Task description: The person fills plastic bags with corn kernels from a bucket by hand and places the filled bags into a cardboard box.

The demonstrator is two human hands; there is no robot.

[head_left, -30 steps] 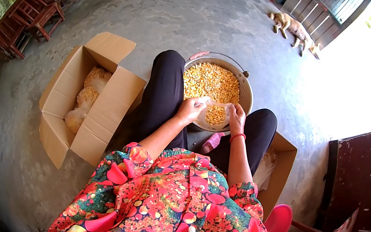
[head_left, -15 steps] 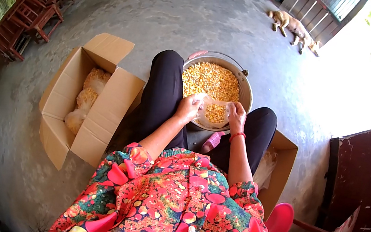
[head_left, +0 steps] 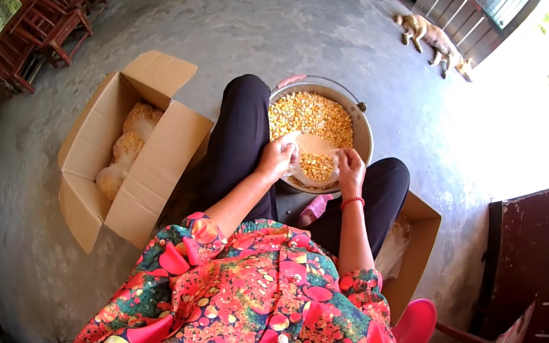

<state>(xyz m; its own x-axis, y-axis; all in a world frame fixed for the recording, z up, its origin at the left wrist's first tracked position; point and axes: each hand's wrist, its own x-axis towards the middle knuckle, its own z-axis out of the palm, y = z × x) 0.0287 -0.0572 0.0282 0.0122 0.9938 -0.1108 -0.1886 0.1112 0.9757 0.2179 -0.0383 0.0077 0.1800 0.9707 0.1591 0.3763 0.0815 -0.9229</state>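
Observation:
A metal bucket (head_left: 366,134) full of yellow corn kernels (head_left: 313,117) stands between my knees. Over the kernels, a clear plastic bag (head_left: 308,142) is stretched between my two hands. My left hand (head_left: 278,157) pinches the bag's left side, fingers closed. My right hand (head_left: 350,171), with a red bracelet at the wrist, grips the right side. The mouth of the bag looks spread apart, and kernels show through or below it. To the left, an open cardboard box (head_left: 154,170) contains several filled bags of corn (head_left: 129,145).
Beside my right leg is another cardboard box (head_left: 421,245) with clear plastic bags (head_left: 392,251) inside. A pink plastic object (head_left: 415,329) is near it. A dog (head_left: 435,42) lies on the concrete floor at the upper right. Wooden chairs (head_left: 60,26) line the left wall.
The bag's top edge has been pulled into a wider, rounder opening between my hands. Both hands keep their hold in almost the same place.

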